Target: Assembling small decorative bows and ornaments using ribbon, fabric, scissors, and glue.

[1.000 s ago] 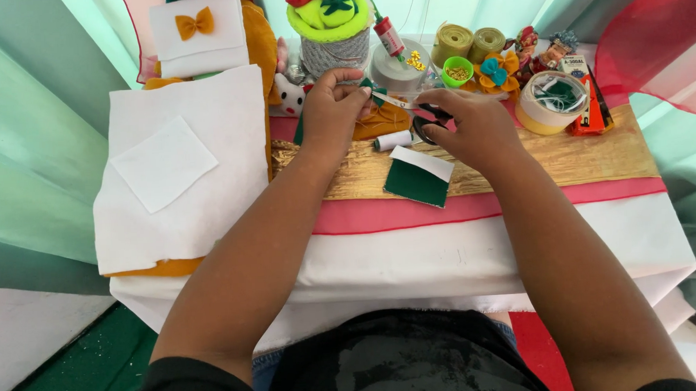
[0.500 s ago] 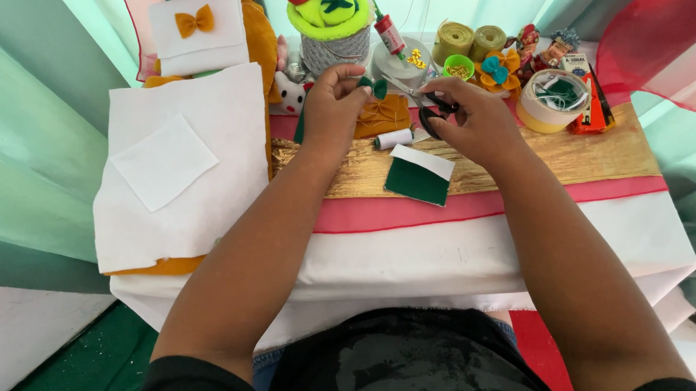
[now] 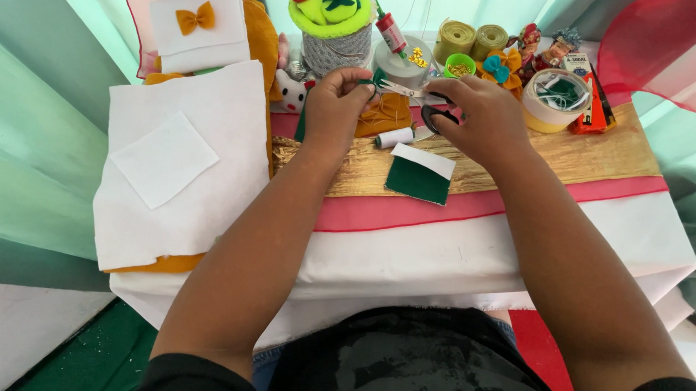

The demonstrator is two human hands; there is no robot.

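Note:
My right hand [image 3: 481,115] grips a pair of black-handled scissors [image 3: 410,91], their silver blades pointing left toward my left hand. My left hand [image 3: 336,106] pinches a small dark green felt piece [image 3: 376,78] right at the blade tips; most of it is hidden by my fingers. Both hands hover over a gold fabric runner [image 3: 581,155]. Just below them lie a white thread spool [image 3: 396,137] and a green and white felt rectangle [image 3: 419,174]. An orange felt shape [image 3: 387,115] sits under my left hand.
A stack of white felt sheets [image 3: 178,160] covers the table's left side. At the back stand a green and grey cupcake-like craft [image 3: 332,20], ribbon rolls [image 3: 470,38], a tape roll [image 3: 555,100], a small green cup [image 3: 459,63] and small ornaments. Red sheer cloth [image 3: 662,33] hangs at right.
Both hands have shifted slightly up and away from me, and the scissors now sit closer to the green piece in my left fingers.

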